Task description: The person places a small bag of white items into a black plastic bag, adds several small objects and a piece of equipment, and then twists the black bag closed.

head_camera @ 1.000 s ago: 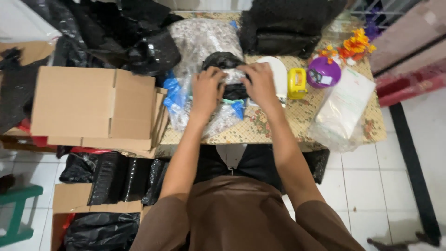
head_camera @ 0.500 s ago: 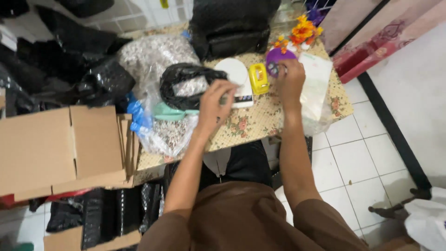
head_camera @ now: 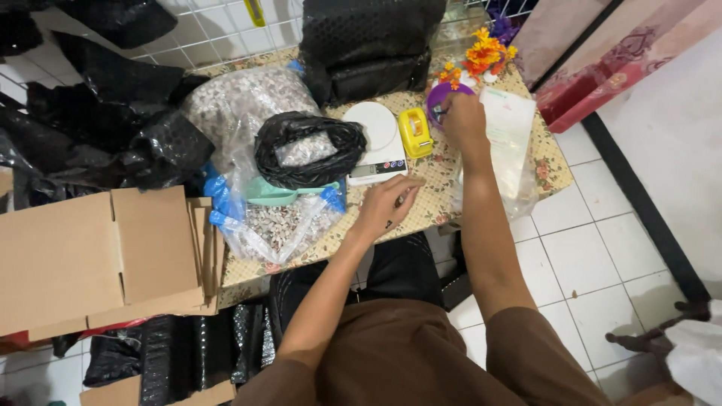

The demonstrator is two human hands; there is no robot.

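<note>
1. R hand (head_camera: 460,120) is stretched out to the purple bowl (head_camera: 445,96) at the far R of the table (head_camera: 421,203). Fingers curl down at the bowl's near rim; closed on sth small or only touching — can't tell, the hand hides it.
2. L hand (head_camera: 387,207) rests on the cloth near the table's front edge, just in front of the scale (head_camera: 374,139). Fingers loosely bent, nothing visibly held.
3. Key relation: the bowl lies fwd and R of the body, at R fingertips; L hand sits well short of it, w/ the scale and yellow tape holder (head_camera: 415,132) between. R is clearly the nearer hand.
4. Stack of clear bags (head_camera: 511,143) lies just R of the R wrist, long axis running from far edge to near edge, its near end drooping over the table's edge.
5. Black bag (head_camera: 308,150) stands open L of the scale, pale bits inside; a green scoop (head_camera: 278,194) pokes out below it.
6. Further L: clear sacks (head_camera: 248,98) of the same pale bits, blue-edged.
7. Off table, L: flat cardboard boxes (head_camera: 98,256). Orange flowers (head_camera: 481,53) behind the bowl.
</note>
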